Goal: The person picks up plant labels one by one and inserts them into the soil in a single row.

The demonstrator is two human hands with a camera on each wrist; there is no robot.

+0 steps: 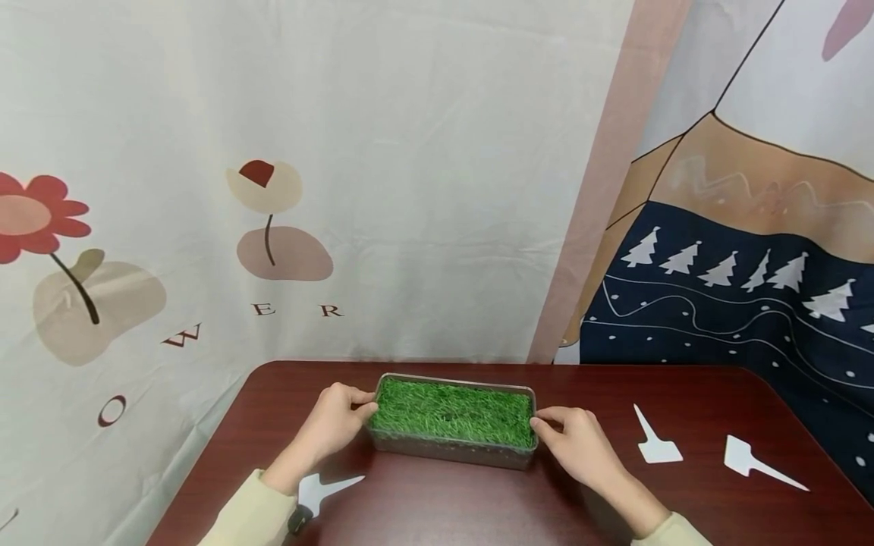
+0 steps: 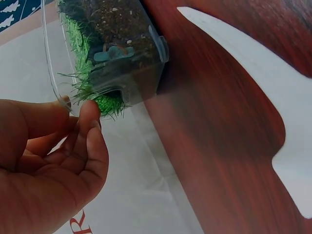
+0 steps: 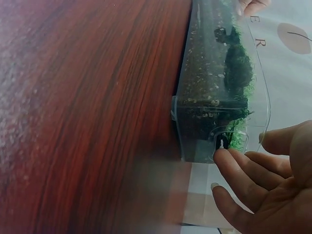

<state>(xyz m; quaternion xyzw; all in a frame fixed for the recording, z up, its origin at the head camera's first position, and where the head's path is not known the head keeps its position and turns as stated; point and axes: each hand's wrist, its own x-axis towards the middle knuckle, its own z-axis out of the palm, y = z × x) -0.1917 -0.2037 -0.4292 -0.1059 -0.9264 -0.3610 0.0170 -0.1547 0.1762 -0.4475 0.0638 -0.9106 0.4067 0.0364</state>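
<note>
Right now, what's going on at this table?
A person grips a clear plastic planter by its two short ends, left hand on one, right hand on the other. Green turf covers its top, and soil shows through the walls. On the wooden table, one white plant label lies by the left sleeve; two others lie beyond the right hand.

Container (image 1: 451, 448): 1 | grass mat (image 1: 454, 413): 1 | white tags (image 1: 660, 452): 3 (1 left, 2 right of container) | hands (image 1: 332, 419): 2 | table (image 1: 423, 504): 1

Lettering "OWER" (image 1: 262, 309) on the pale cloth (image 1: 437, 182), perhaps incomplete.
</note>
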